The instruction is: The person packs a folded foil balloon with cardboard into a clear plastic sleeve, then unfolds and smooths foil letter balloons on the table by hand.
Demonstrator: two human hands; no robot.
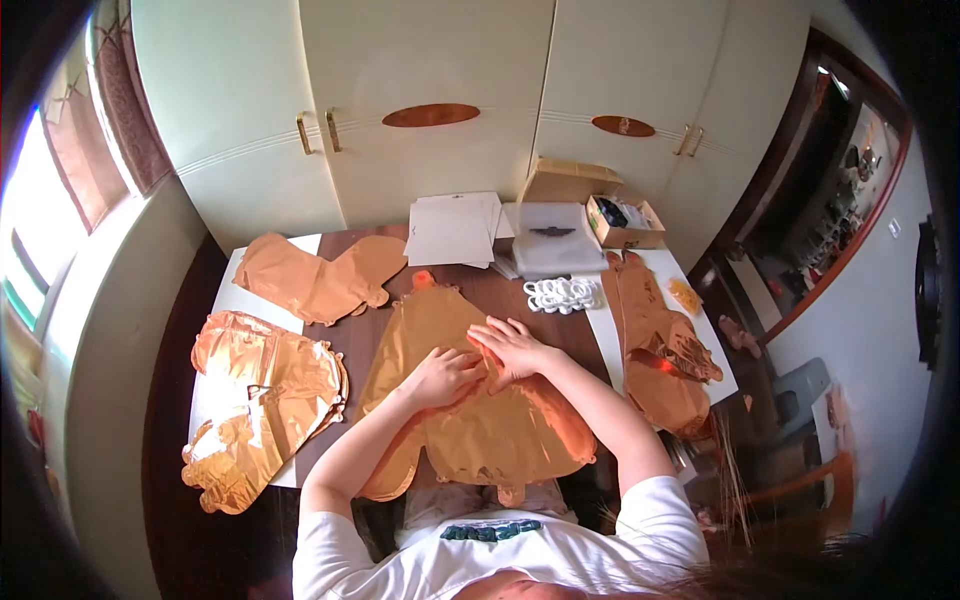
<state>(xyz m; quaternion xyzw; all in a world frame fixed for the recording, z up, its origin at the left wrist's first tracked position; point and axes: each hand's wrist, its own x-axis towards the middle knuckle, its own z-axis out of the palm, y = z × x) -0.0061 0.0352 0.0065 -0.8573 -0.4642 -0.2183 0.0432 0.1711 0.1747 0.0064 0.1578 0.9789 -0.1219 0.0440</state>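
A large flat gold foil balloon lies in front of me across the middle of the table, its lower edge near my lap. My left hand rests on its centre with the fingers curled over a raised fold of foil. Just to the right, my right hand lies on the same fold, fingers stretched out and slightly spread. The underside of the foil between and below my hands shows reddish orange. What my right thumb touches is hard to make out.
More flat foil balloons lie at the back left, in a pile at the left and along the right. Behind are white cards, clear plastic sleeves, white rings and an open cardboard box. Cabinets stand beyond.
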